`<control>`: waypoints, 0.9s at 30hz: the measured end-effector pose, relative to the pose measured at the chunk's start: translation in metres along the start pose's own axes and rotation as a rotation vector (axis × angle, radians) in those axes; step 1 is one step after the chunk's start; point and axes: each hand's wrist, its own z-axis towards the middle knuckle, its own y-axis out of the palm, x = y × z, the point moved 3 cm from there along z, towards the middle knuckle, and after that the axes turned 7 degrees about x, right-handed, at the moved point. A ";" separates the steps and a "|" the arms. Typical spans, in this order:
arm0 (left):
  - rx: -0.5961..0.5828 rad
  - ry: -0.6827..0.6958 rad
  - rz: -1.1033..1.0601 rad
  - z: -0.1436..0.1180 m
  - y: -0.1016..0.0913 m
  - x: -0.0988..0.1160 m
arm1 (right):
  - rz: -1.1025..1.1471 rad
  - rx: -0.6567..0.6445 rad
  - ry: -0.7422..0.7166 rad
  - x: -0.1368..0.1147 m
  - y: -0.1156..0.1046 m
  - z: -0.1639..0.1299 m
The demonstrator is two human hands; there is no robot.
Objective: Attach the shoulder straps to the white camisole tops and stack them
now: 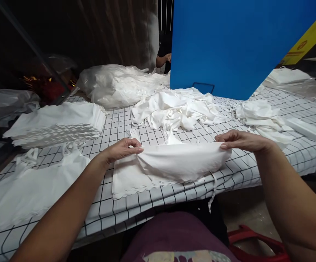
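Note:
My left hand (127,149) and my right hand (238,141) each pinch one end of the top edge of a white camisole (185,162). The fabric hangs between them, slightly raised and curved. Its lower part drapes over another white garment (129,178) with a wavy hem, lying flat on the table. A thin white strap or thread (214,193) dangles over the table's front edge at the right. To the left of my left arm lie white strappy camisoles (35,185), laid flat in a pile.
The table wears a white cloth with black grid lines (152,203). A loose heap of white garments (174,107), a neat stack (59,120), a plastic bag (117,83) and a smaller pile (261,112) surround my hands. A blue panel (229,43) stands behind. Another person's hand (168,57) shows beyond it.

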 end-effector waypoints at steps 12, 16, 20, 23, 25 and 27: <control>0.009 -0.120 -0.245 0.012 0.008 0.000 | 0.127 -0.013 0.155 0.034 -0.023 -0.024; 0.147 -0.141 -0.186 0.017 0.004 0.002 | 0.127 0.118 0.199 0.012 -0.024 -0.029; 0.347 0.014 -0.063 0.017 0.026 0.039 | 0.170 0.045 0.154 -0.033 0.007 -0.018; 0.089 0.116 -0.172 0.015 0.069 0.084 | 0.267 -0.086 0.139 -0.063 0.044 0.000; -0.045 0.121 -0.181 0.014 0.094 0.106 | 0.377 -0.125 0.138 -0.075 0.062 0.012; -0.046 0.128 -0.130 0.014 0.107 0.117 | 0.477 -0.138 0.152 -0.079 0.072 0.021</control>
